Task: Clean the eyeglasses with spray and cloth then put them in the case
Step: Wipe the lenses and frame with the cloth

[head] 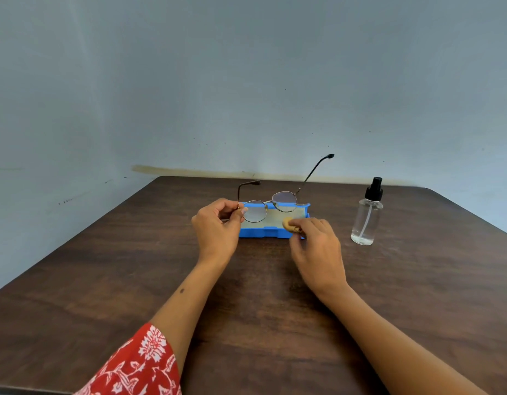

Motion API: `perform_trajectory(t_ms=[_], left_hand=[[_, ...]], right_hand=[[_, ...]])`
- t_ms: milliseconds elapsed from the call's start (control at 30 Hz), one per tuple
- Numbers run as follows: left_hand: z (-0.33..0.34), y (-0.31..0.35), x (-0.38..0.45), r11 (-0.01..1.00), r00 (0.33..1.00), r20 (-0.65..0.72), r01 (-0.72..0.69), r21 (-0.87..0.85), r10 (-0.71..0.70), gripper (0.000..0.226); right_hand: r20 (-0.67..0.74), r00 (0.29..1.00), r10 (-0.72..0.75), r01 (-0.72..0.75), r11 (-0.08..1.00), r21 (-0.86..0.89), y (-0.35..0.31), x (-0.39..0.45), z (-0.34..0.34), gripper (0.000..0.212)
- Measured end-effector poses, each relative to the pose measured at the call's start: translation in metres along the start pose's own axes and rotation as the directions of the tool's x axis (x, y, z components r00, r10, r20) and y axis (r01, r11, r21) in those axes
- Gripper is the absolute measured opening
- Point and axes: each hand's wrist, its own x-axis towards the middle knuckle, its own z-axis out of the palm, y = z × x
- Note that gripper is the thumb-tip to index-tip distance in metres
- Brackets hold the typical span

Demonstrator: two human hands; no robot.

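My left hand (218, 226) pinches the thin-rimmed round eyeglasses (271, 206) at the left hinge and holds them up over the open blue case (261, 232), both temple arms unfolded and pointing away from me. My right hand (315, 246) grips a small bunched tan cloth (288, 224) at the case's right end, just below the right lens. The case has a pale lining and lies on the brown wooden table (246, 295). A clear spray bottle (367, 215) with a black pump top stands upright to the right of the case.
The table's far edge runs close to a grey-blue wall (246, 81). A red patterned sleeve (138, 366) shows at the lower left near the table's front edge.
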Motion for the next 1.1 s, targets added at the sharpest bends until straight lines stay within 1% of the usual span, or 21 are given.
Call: perform_trajectory(t_ms=[67, 133, 233, 300, 333, 367, 433, 500, 600, 633, 733, 800, 833, 900, 1033, 1100], left_hand=[[0.000, 0.001, 0.001, 1.000, 1.000, 0.004, 0.019, -0.020, -0.019, 0.009], [0.001, 0.002, 0.000, 0.998, 0.999, 0.026, 0.042, -0.054, -0.040, 0.009], [0.001, 0.002, -0.001, 0.995, 0.993, 0.091, 0.076, -0.070, -0.069, 0.011], [0.001, 0.002, -0.001, 0.990, 0.988, 0.132, 0.097, -0.100, -0.083, 0.011], [0.001, 0.003, -0.001, 0.987, 0.984, 0.152, 0.108, -0.116, -0.090, 0.011], [0.001, 0.003, 0.000, 0.985, 0.980, 0.172, 0.120, -0.127, -0.097, 0.011], [0.002, 0.003, 0.000, 0.976, 0.971, 0.211, 0.151, -0.156, -0.117, 0.012], [0.002, 0.003, 0.003, 0.966, 0.960, 0.244, 0.182, -0.182, -0.135, 0.013], [0.000, 0.004, 0.008, 0.927, 0.927, 0.312, 0.287, -0.240, -0.206, 0.013], [0.000, 0.005, 0.009, 0.898, 0.908, 0.343, 0.342, -0.277, -0.240, 0.014], [0.001, 0.010, 0.013, 0.759, 0.835, 0.444, 0.511, -0.405, -0.325, 0.013], [0.003, 0.015, 0.017, 0.660, 0.786, 0.512, 0.592, -0.463, -0.346, 0.012], [0.004, 0.018, 0.020, 0.634, 0.770, 0.539, 0.612, -0.474, -0.340, 0.012], [0.008, 0.021, 0.027, 0.647, 0.758, 0.575, 0.610, -0.458, -0.308, 0.012], [0.019, 0.019, 0.033, 0.741, 0.746, 0.608, 0.565, -0.363, -0.272, 0.012], [0.025, 0.013, 0.031, 0.742, 0.754, 0.601, 0.558, -0.371, -0.267, 0.011]], right_hand=[[-0.058, 0.984, 0.168, -0.164, 0.985, 0.059, 0.001, 0.003, -0.003, 0.020], [-0.088, 0.937, 0.337, -0.323, 0.936, 0.140, 0.007, 0.006, -0.006, 0.017], [-0.101, 0.848, 0.520, -0.480, 0.835, 0.270, 0.018, 0.009, -0.008, 0.024], [-0.053, 0.797, 0.602, -0.542, 0.751, 0.376, 0.019, 0.010, -0.010, 0.024], [-0.028, 0.788, 0.615, -0.549, 0.722, 0.421, 0.018, 0.010, -0.011, 0.022], [-0.013, 0.795, 0.607, -0.537, 0.713, 0.452, 0.016, 0.010, -0.012, 0.020], [-0.022, 0.838, 0.545, -0.479, 0.756, 0.446, 0.012, 0.010, -0.013, 0.017], [-0.042, 0.875, 0.481, -0.426, 0.810, 0.404, 0.010, 0.010, -0.013, 0.019], [-0.053, 0.877, 0.477, -0.409, 0.801, 0.438, 0.012, 0.015, -0.013, 0.016], [-0.067, 0.880, 0.469, -0.392, 0.800, 0.454, 0.012, 0.017, -0.014, 0.014], [-0.094, 0.873, 0.478, -0.376, 0.783, 0.495, 0.013, 0.025, -0.020, 0.025], [-0.083, 0.859, 0.504, -0.398, 0.763, 0.510, 0.015, 0.030, -0.023, 0.029], [-0.078, 0.850, 0.521, -0.413, 0.750, 0.517, 0.016, 0.033, -0.024, 0.032], [-0.075, 0.815, 0.574, -0.443, 0.702, 0.558, 0.020, 0.040, -0.025, 0.033], [-0.049, 0.722, 0.691, -0.470, 0.541, 0.697, 0.024, 0.057, -0.021, 0.031], [-0.020, 0.697, 0.717, -0.463, 0.471, 0.751, 0.024, 0.063, -0.018, 0.029]])
